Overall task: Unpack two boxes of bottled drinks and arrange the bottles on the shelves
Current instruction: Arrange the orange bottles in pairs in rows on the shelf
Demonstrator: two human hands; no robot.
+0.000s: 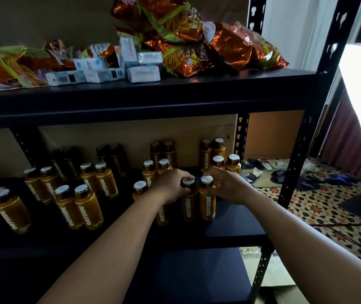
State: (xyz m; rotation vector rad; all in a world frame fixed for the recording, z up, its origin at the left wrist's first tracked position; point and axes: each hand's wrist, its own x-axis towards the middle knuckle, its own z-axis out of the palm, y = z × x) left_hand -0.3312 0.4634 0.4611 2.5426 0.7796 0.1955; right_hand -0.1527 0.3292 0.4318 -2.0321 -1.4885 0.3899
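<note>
I am looking down at the middle shelf (236,224) of a black metal rack, where orange bottles with white-topped caps stand mostly in pairs. My left hand (170,187) is clamped over the cap and neck of the held bottle (188,204), fingers curled round its top. That bottle stands upright near the front of the shelf, right of centre. Touching it on the right is the next bottle (207,204), also upright, its cap fully in sight. My right hand (230,185) sits against the right side of that bottle's neck with fingers curved; I cannot tell whether it actually grips it. Another bottle (139,188) stands just left of my left wrist. More pairs (78,205) fill the left part of the shelf, and a cluster of four (219,157) stands behind my right hand, towards the back.

The top shelf (175,86) carries shiny orange snack bags (241,47) and small white packs (144,73). To the right of the rack, sandals (260,164) lie on a patterned floor (307,207), and brown cardboard (285,291) shows low beside the front post.
</note>
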